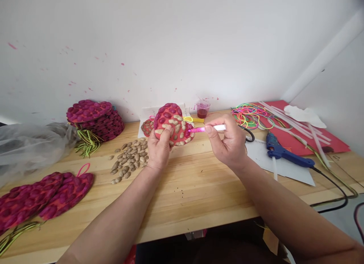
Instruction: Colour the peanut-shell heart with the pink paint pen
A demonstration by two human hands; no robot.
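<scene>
My left hand (159, 148) is closed around the lower edge of a red heart-shaped piece (173, 123) covered with peanut shells, some painted magenta and some bare. It holds the heart tilted up above the wooden table (193, 192). My right hand (229, 142) pinches a white-handled brush (209, 129) whose pink tip touches the heart's right side. A small cup of red paint (203, 109) stands behind the heart near the wall.
A pile of loose peanuts (131, 159) lies left of my left hand. Stacks of finished magenta hearts sit at the back left (95, 120) and front left (42, 197). A blue glue gun (287, 154), neon cords (250, 116), glue sticks and red paper (307, 139) lie right.
</scene>
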